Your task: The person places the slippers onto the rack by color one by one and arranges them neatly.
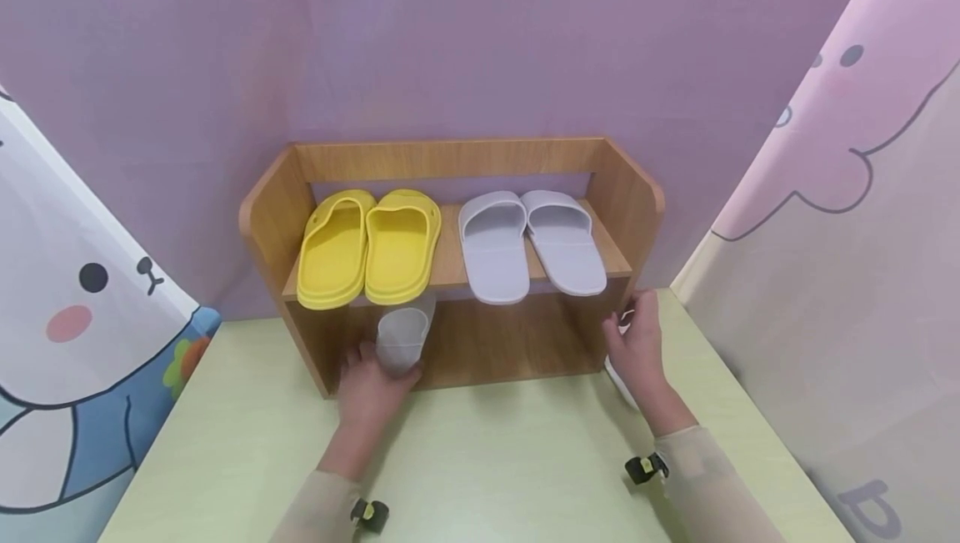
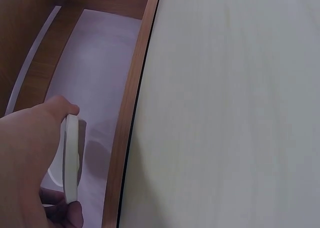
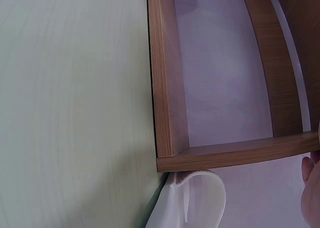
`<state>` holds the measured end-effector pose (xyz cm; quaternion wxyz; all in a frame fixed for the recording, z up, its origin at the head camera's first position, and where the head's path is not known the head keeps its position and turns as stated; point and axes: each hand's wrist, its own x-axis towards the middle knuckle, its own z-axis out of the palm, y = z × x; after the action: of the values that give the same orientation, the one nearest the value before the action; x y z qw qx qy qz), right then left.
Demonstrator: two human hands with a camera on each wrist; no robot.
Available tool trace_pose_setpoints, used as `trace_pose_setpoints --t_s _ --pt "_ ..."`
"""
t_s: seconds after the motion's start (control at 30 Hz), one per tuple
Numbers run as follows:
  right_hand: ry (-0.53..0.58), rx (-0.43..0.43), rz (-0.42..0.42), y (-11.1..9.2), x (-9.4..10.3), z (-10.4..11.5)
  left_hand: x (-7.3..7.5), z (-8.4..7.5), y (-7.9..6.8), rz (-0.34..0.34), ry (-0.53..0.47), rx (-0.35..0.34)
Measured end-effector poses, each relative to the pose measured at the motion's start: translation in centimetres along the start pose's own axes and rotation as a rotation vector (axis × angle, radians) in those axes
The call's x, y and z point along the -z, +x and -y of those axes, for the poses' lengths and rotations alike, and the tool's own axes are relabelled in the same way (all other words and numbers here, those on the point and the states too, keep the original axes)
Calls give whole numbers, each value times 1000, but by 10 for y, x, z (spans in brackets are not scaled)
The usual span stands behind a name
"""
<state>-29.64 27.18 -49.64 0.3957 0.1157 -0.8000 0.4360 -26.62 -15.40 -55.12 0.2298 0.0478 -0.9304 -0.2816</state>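
My left hand (image 1: 372, 389) pinches the end of a white slide slipper (image 1: 402, 339) between thumb and fingers. The slipper sits at the left of the lower level of a small wooden shoe rack (image 1: 450, 159), partly under the upper shelf. In the left wrist view its sole edge (image 2: 71, 158) lies between my thumb and fingers. At the rack's right side panel (image 3: 235, 155), my right hand (image 1: 639, 347) grips the front edge with bent fingers, partly out of the right wrist view. Another white slipper (image 3: 210, 198) lies outside that panel, below my right hand.
On the upper shelf stand a pair of yellow clogs (image 1: 333, 255) at the left and a pair of pale grey slides (image 1: 495, 263) at the right. The rack stands on a pale table (image 1: 495, 460) against a purple cloth (image 1: 480, 42). Printed cartoon cloths flank both sides.
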Motion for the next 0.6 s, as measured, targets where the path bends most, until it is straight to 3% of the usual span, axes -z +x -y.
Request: trace_pose_setpoints --t_s 0.6 --pt "3 23 -8 -1 0 0 -9 -5 0 60 27 75"
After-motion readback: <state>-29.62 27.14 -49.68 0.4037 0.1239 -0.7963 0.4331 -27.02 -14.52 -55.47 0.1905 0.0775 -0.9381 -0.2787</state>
